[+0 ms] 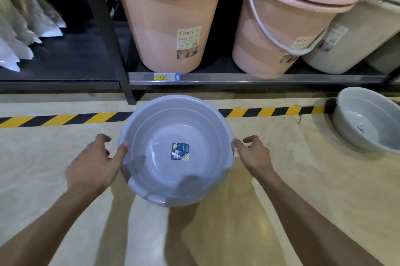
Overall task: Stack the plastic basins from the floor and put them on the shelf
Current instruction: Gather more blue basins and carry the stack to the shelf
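Blue-grey basin (176, 148) held level above the floor (281, 179), before the shelf (238, 78) edge. Left hand (95, 164) and right hand (254, 153) clamp opposite rims, balancing it for nesting. Grey basin (365, 120) sits at the floor's right, likely next.

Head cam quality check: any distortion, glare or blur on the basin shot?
Head view: wide-angle bowing curves the striped floor tape and leans the pink plastic buckets; soft glare inside the blue-grey plastic basin; left hand slightly blurred; shelf recess dark.
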Demonstrator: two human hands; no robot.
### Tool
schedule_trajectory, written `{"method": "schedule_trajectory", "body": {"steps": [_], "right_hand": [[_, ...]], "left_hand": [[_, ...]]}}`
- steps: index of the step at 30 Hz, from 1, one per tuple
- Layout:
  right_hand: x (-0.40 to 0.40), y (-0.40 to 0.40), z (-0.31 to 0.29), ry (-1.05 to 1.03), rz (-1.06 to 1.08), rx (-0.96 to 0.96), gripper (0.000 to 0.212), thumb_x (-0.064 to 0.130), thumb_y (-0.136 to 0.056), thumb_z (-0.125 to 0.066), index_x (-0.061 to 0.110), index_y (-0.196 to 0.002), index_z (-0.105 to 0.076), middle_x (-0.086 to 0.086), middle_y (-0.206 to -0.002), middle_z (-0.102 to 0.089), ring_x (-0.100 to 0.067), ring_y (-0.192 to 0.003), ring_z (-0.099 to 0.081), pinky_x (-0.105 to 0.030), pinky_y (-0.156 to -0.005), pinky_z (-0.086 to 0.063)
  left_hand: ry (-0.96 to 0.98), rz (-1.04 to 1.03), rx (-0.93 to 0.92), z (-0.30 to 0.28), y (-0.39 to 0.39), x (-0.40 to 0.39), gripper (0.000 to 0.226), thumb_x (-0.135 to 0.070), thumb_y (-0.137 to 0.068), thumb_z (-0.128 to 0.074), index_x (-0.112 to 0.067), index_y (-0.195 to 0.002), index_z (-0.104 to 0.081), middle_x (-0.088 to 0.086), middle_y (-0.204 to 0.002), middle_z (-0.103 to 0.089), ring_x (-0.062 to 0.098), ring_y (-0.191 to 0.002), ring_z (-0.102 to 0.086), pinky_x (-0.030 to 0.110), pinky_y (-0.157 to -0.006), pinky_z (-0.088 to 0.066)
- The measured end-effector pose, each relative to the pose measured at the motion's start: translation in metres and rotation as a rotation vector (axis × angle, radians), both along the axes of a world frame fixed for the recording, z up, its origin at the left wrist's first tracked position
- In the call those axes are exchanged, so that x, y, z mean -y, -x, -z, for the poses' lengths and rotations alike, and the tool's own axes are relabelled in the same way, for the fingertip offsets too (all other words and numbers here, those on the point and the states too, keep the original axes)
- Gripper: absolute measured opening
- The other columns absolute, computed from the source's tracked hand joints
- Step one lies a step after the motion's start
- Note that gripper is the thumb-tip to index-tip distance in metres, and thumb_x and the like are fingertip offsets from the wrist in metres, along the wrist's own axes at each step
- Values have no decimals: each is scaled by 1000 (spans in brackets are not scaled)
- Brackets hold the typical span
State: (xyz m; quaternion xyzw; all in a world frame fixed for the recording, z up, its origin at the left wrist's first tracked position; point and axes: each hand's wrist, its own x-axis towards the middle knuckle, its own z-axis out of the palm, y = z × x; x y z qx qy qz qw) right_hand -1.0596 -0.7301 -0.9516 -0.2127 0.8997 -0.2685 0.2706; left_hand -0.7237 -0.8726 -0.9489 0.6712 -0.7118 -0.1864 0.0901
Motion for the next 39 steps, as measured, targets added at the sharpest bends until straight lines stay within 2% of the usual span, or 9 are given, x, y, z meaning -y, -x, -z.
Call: {"method": "schedule_trajectory", "body": {"steps": [5,8,12,17,22,26,29,33,39], "right_hand": [[-30,12,-79,-50,7,-7,45,58,-92,-58,25,-122,-57,-3,-106,-70,-26,-96,-63,-41,-88,-54],[-61,31,-153,-64,36,-17,42,54,-94,-59,24,-122,-58,-4,-108,-73,-25,-98,-56,-38,-85,-47],[-124,68,-265,-86,167,-3,45,54,-90,-62,24,-124,-60,-5,-111,-74,-33,-113,-60,-40,-88,-46],[-229,131,-396,-109,387,-10,46,55,-88,-65,24,-122,-62,-8,-115,-74,-35,-116,-61,-40,-90,-48],[-343,194,-499,-135,587,-20,42,51,-89,-66,21,-119,-63,-2,-90,-70,-33,-102,-66,-39,-89,-50],[-414,240,-549,-151,649,-2,42,51,-90,-64,21,-119,-62,-9,-103,-73,-33,-95,-68,-43,-86,-54],[-454,266,-572,-154,685,15,44,51,-92,-62,19,-122,-61,-15,-107,-74,-34,-93,-69,-42,-84,-54],[-490,299,-588,-156,704,20,48,53,-93,-60,18,-125,-59,-13,-107,-74,-33,-95,-68,-42,-86,-54],[-519,379,-601,-223,656,-20,49,53,-93,-59,19,-128,-56,-9,-114,-73,-32,-101,-66,-40,-86,-53]], "left_hand": [[-34,188,17,-95,48,-17,55,-74,-91,-35,-31,-122,-51,-9,-94,-67,27,-86,-62,39,-73,-48],[-70,252,4,-169,90,-33,54,-76,-89,-39,-33,-118,-52,-13,-88,-64,28,-87,-62,40,-76,-48],[-137,370,-33,-267,153,-70,49,-74,-91,-41,-33,-115,-52,-22,-78,-58,25,-86,-60,40,-75,-45],[-218,571,-73,-377,242,-133,48,-69,-93,-41,-27,-112,-54,-11,-78,-69,23,-79,-65,42,-78,-53],[-268,761,-66,-466,346,-204,52,-73,-92,-37,-30,-115,-54,-12,-86,-71,23,-87,-60,40,-81,-49],[-274,859,-7,-516,428,-259,53,-76,-91,-37,-32,-116,-52,-9,-92,-73,27,-94,-63,43,-86,-48],[-280,910,14,-546,478,-293,53,-74,-92,-39,-31,-119,-54,-4,-107,-74,32,-105,-64,41,-82,-44],[-300,950,27,-573,543,-329,50,-73,-93,-39,-30,-111,-57,-1,-109,-71,29,-97,-64,38,-76,-44],[-417,935,-4,-573,642,-378,49,-76,-91,-40,-32,-103,-57,0,-106,-68,27,-94,-62,41,-82,-51]]}}
